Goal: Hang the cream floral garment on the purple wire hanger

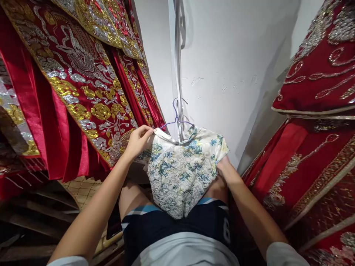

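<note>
A short-sleeved white garment with blue and green flowers [180,170] hangs over my lap. Its collar lies round a purple wire hanger [175,114], whose hook points up beside a white strap [178,66]. My left hand [140,140] pinches the garment near the collar and shoulder on the left side. On the right side, my right hand [224,167] is at the sleeve opening, its fingers hidden under the cloth.
Red embroidered garments with gold and silver patterns [91,88] hang at the left. More red beaded garments [313,147] hang at the right. A white wall [222,66] stands straight ahead. Dark slats [36,218] lie at the lower left.
</note>
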A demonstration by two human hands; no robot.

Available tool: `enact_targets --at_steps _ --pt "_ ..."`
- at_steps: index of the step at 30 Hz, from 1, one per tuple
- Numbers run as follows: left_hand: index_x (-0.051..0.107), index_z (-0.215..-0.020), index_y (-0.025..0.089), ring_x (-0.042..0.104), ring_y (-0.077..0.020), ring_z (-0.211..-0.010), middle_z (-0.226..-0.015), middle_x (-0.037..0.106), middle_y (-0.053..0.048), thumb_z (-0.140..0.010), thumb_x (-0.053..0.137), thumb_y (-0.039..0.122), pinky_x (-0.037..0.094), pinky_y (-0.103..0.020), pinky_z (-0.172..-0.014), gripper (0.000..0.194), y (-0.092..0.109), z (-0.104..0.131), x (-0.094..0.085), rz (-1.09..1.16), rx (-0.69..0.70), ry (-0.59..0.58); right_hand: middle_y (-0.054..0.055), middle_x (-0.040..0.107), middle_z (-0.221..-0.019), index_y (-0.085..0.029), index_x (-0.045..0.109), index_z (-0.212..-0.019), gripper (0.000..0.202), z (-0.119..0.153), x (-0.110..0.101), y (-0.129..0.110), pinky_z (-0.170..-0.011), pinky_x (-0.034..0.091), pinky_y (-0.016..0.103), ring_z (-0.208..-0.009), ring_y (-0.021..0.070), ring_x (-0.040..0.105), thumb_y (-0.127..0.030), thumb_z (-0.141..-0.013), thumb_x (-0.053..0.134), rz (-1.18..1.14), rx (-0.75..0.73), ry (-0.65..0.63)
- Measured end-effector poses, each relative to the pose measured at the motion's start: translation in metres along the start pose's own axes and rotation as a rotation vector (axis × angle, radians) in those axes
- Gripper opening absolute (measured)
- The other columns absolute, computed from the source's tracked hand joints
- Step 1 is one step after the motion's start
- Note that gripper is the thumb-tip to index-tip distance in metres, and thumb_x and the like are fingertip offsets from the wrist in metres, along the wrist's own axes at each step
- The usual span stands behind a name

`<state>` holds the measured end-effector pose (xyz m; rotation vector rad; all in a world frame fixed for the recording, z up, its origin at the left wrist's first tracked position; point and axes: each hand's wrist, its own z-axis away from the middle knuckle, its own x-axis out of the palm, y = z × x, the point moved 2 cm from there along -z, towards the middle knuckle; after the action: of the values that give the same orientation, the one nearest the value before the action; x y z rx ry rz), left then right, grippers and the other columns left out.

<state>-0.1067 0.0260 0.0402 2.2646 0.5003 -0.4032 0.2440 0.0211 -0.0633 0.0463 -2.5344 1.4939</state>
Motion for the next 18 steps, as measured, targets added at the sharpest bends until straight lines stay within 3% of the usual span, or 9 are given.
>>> enact_targets --at_steps 2,6,9,12,15,17,18 --pt "0.068 -0.091 0.016 0.055 -0.0172 -0.072 -0.081 0.065 -0.003 -0.091 0.053 0.045 0.039 -0.027 -0.065 0.032 0.008 -0.001 0.002 -0.090 0.050 -0.028 0.006 0.074 -0.090 -0.020 0.070 -0.096 0.043 -0.003 -0.006 0.002 -0.078 0.059 0.038 -0.089 0.0242 0.071 -0.060 -0.090 0.056 -0.170 0.081 0.039" --pt "0.071 -0.099 0.017 0.057 -0.0182 -0.073 -0.083 0.069 -0.004 -0.093 0.051 0.044 0.038 -0.027 -0.064 0.034 0.030 -0.016 0.010 -0.222 0.119 -0.112 0.001 0.072 -0.075 -0.019 0.069 -0.086 0.034 -0.012 -0.016 -0.013 -0.075 0.059 0.035 -0.080 0.0233 0.072 -0.042 -0.067 0.085 -0.395 0.128 0.134" --pt "0.070 -0.099 0.016 0.057 -0.0182 -0.073 -0.083 0.068 -0.004 -0.094 0.050 0.042 0.037 -0.027 -0.065 0.033 0.040 -0.033 0.014 -0.259 0.165 -0.108 0.002 0.072 -0.077 -0.020 0.067 -0.085 0.034 -0.030 -0.008 -0.036 -0.079 0.060 0.038 -0.086 0.0256 0.073 -0.046 -0.069 0.082 -0.412 0.054 0.119" --pt "0.066 -0.089 0.017 0.049 -0.0158 -0.063 -0.070 0.060 -0.001 -0.093 0.052 0.041 0.031 -0.027 -0.060 0.028 0.037 -0.046 0.017 -0.319 0.163 -0.071 0.004 0.073 -0.085 -0.022 0.067 -0.086 0.034 -0.043 0.015 -0.058 -0.082 0.060 0.040 -0.098 0.0270 0.072 -0.054 -0.077 0.073 -0.398 -0.013 0.072" --pt "0.053 -0.068 0.018 0.040 -0.0138 -0.057 -0.059 0.047 0.002 -0.089 0.057 0.040 0.026 -0.027 -0.057 0.031 0.020 -0.048 0.018 -0.322 0.136 -0.003 0.006 0.074 -0.092 -0.023 0.068 -0.091 0.039 -0.029 0.041 -0.077 -0.085 0.059 0.040 -0.105 0.0272 0.070 -0.061 -0.081 0.066 -0.326 -0.048 -0.085" --pt "0.043 -0.058 0.020 0.035 -0.0129 -0.055 -0.055 0.041 0.002 -0.090 0.057 0.042 0.024 -0.028 -0.055 0.042 0.005 -0.042 0.020 -0.221 0.073 0.104 0.007 0.074 -0.097 -0.022 0.070 -0.099 0.045 -0.004 0.055 -0.091 -0.087 0.058 0.040 -0.107 0.0277 0.069 -0.063 -0.079 0.068 -0.274 -0.034 -0.350" --pt "0.039 -0.055 0.020 0.033 -0.0124 -0.053 -0.052 0.037 0.002 -0.091 0.055 0.045 0.022 -0.028 -0.054 0.047 -0.003 -0.037 0.021 -0.136 0.027 0.175 0.008 0.074 -0.100 -0.021 0.071 -0.103 0.049 0.011 0.061 -0.098 -0.088 0.058 0.040 -0.108 0.0283 0.069 -0.062 -0.077 0.071 -0.244 -0.021 -0.555"
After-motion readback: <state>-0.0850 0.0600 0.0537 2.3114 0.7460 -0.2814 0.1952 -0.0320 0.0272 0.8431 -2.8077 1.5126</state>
